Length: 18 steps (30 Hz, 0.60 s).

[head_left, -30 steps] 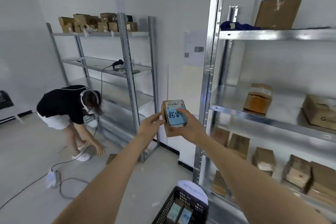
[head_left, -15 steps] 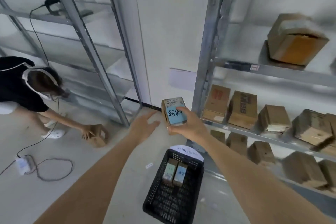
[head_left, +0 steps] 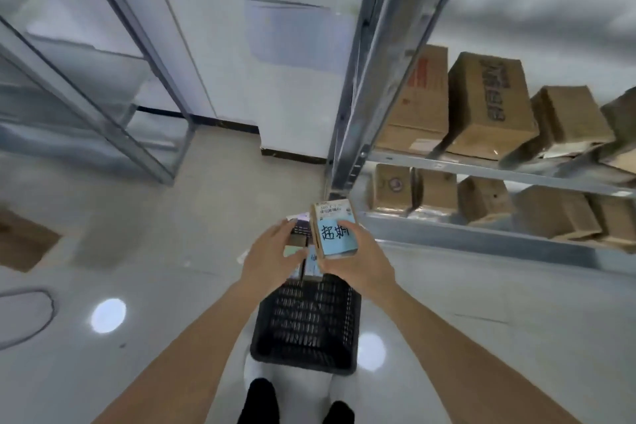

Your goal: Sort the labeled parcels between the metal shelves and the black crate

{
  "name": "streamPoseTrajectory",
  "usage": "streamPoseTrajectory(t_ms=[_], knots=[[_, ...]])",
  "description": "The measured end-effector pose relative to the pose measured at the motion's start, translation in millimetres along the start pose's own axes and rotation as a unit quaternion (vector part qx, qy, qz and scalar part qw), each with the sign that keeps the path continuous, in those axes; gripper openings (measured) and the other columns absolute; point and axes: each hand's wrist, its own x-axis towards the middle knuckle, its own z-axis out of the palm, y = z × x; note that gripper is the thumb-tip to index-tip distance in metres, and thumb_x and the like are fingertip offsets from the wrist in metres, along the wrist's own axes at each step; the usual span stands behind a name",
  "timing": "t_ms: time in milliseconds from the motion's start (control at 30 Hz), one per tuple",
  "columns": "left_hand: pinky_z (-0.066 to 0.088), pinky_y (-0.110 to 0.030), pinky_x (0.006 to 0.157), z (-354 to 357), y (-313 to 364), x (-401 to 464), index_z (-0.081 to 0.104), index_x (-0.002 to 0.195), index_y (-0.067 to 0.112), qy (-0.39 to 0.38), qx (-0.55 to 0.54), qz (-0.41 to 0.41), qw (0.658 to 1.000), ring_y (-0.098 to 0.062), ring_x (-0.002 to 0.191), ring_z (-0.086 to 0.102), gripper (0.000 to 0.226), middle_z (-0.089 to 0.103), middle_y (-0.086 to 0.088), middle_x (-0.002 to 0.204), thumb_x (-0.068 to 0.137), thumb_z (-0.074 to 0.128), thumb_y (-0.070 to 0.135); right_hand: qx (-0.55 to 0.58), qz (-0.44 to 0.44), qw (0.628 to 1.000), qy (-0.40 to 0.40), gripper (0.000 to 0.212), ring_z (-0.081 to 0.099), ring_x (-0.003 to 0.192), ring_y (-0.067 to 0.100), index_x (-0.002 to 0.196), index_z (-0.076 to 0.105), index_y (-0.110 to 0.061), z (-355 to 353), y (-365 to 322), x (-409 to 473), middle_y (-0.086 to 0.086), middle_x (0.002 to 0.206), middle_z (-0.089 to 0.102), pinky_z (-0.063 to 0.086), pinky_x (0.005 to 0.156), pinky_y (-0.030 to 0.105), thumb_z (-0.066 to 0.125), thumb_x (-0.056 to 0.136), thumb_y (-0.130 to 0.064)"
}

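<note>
Your right hand (head_left: 358,262) had its fingers curled round the lower end of the parcel (head_left: 334,229), thumb across the blue handwritten label, so the box stood upright in your grip with its printed label on top; your left hand (head_left: 272,253) was spread and relaxed just beside it, fingers straight, holding nothing, and whether its fingertips brushed the box's side you could not tell from this view. Half a second before, that parcel was held up level with the shelf's middle tier; a second before, both hands framed it at chest height while you read it; by this moment you had bent forward and carried it down so that it hung directly above the far end of the black crate (head_left: 306,327) on the floor at your feet. Two labeled parcels (head_left: 308,262) already lay in that far end, partly hidden behind your hands. I judged from this that you had read the label and chosen the crate, not the metal shelf (head_left: 481,172) to the right, where plain cardboard boxes (head_left: 488,103) stood in rows; the placing itself was not yet done. The next move seemed to call for lowering the box into the free space nearer you, without knocking the two already inside; the other shelf (head_left: 103,107) to the left played no part.
</note>
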Motion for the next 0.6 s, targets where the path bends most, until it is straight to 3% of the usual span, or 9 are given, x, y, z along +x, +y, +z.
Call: streamPoseTrajectory(t_ms=[100, 367, 467, 533, 600], knots=[[0.034, -0.040, 0.115, 50, -41, 31, 0.032, 0.153, 0.033, -0.029, -0.005, 0.002, 1.000, -0.016, 0.143, 0.034, 0.067, 0.031, 0.008, 0.159, 0.093, 0.059, 0.049, -0.015, 0.020, 0.999, 0.024, 0.090, 0.049, 0.123, 0.002, 0.135, 0.039, -0.054, 40, 57, 25, -0.021, 0.138, 0.046, 0.054, 0.100, 0.037, 0.084, 0.058, -0.060], [0.032, -0.038, 0.118, 204, -155, 89, 0.031, 0.153, 0.037, -0.083, 0.042, 0.024, 0.995, -0.014, 0.145, 0.032, 0.067, 0.029, 0.011, 0.160, 0.093, 0.059, 0.050, 0.022, 0.101, 0.995, 0.018, 0.090, 0.057, 0.120, 0.004, 0.137, 0.039, -0.056, 146, 216, 85, -0.019, 0.140, 0.048, 0.061, 0.090, 0.038, 0.088, 0.061, -0.054], [0.031, -0.038, 0.118, 257, -183, 111, 0.030, 0.153, 0.036, -0.094, 0.042, 0.011, 0.995, -0.014, 0.146, 0.030, 0.068, 0.030, 0.010, 0.160, 0.093, 0.058, 0.052, 0.003, 0.129, 0.991, 0.021, 0.091, 0.052, 0.114, -0.001, 0.141, 0.039, -0.051, 174, 264, 107, -0.019, 0.141, 0.046, 0.055, 0.087, 0.027, 0.090, 0.065, -0.048], [0.028, -0.035, 0.117, 289, -201, 125, 0.030, 0.153, 0.034, -0.103, 0.036, 0.007, 0.994, -0.013, 0.146, 0.029, 0.069, 0.031, 0.009, 0.160, 0.093, 0.057, 0.054, -0.017, 0.143, 0.989, 0.023, 0.089, 0.047, 0.114, 0.001, 0.144, 0.040, -0.046, 189, 295, 125, -0.018, 0.139, 0.045, 0.044, 0.075, 0.015, 0.089, 0.070, -0.042], [0.026, -0.034, 0.118, 318, -217, 140, 0.031, 0.153, 0.032, -0.112, 0.034, 0.007, 0.993, -0.013, 0.147, 0.028, 0.069, 0.031, 0.008, 0.160, 0.094, 0.056, 0.054, -0.030, 0.158, 0.986, 0.035, 0.088, 0.045, 0.116, 0.004, 0.145, 0.038, -0.044, 202, 322, 143, -0.017, 0.137, 0.044, 0.039, 0.069, 0.013, 0.088, 0.072, -0.041]])
